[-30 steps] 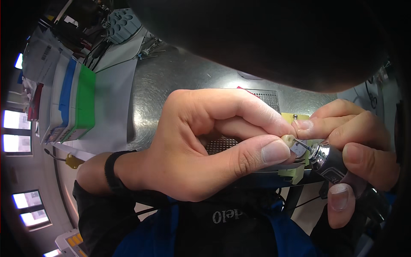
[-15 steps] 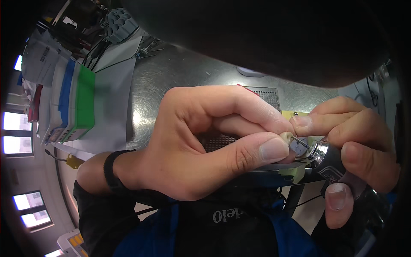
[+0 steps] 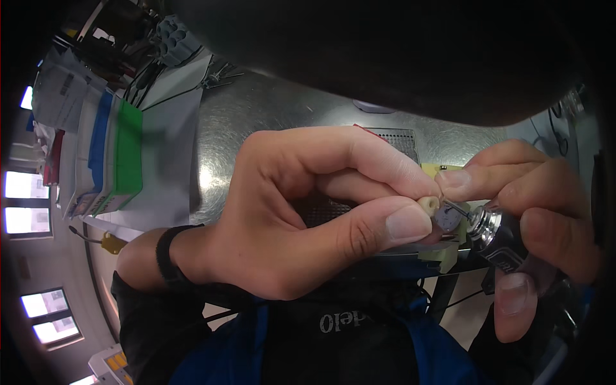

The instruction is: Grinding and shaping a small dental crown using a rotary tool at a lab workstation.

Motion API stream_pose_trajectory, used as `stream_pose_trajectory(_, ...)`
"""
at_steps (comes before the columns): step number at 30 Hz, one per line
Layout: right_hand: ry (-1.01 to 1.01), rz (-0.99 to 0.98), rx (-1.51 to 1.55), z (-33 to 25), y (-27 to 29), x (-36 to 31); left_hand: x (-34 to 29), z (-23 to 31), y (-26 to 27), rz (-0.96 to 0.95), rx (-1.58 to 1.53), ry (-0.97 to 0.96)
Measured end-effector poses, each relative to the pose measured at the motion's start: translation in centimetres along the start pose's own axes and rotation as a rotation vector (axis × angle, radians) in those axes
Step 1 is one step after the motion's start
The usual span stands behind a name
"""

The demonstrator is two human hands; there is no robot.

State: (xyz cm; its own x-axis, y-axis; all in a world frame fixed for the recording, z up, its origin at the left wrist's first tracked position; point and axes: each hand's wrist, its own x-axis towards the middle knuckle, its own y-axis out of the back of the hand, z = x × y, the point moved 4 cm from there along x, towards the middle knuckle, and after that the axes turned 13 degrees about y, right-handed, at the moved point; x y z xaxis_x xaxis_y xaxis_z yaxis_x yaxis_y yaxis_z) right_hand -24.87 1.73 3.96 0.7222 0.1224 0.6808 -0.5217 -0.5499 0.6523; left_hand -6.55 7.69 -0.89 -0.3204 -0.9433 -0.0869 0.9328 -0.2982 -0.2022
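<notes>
Pinched between the thumb and index finger of my left hand (image 3: 295, 244) is a small cream-coloured hollow piece (image 3: 430, 204), shaped like a dental crown. Its opening faces right. My right hand (image 3: 552, 199) is closed around a dark rotary handpiece (image 3: 505, 247) with a shiny metal nose. A thin metal bur (image 3: 458, 209) sticks out of that nose toward the piece, its tip just right of the opening. Whether the tip touches the piece, I cannot tell. My right index fingertip rests close to my left fingertips. The back end of the handpiece is hidden by my right hand.
Below my hands is a metal worktop (image 3: 256, 102) with a perforated grey plate (image 3: 401, 141) and yellow paper (image 3: 443, 253). Green, blue and white boxes (image 3: 128, 151) stand at the left. A grey holder with round holes (image 3: 176, 42) is at the far left.
The handpiece has shifted slightly right and down, and its bur has drawn back from the piece's opening, which now shows more fully. My left hand has hardly moved.
</notes>
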Motion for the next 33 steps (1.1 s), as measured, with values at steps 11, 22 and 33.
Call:
stream_pose_trajectory(11, 0.015, -0.050, -0.018, -0.2, 0.2, -1.2, 0.0, 0.0, -0.1, 0.031, -0.035, 0.033)
stream_pose_trajectory(22, 0.084, 0.164, -0.024, -0.3, -1.2, -1.7, 0.1, -0.2, -0.3, -0.009, -0.091, -0.030)
stream_pose_trajectory(33, 0.083, 0.139, -0.045, -0.4, -1.0, -1.0, 0.1, -0.1, 0.2, -0.011, 0.011, -0.121)
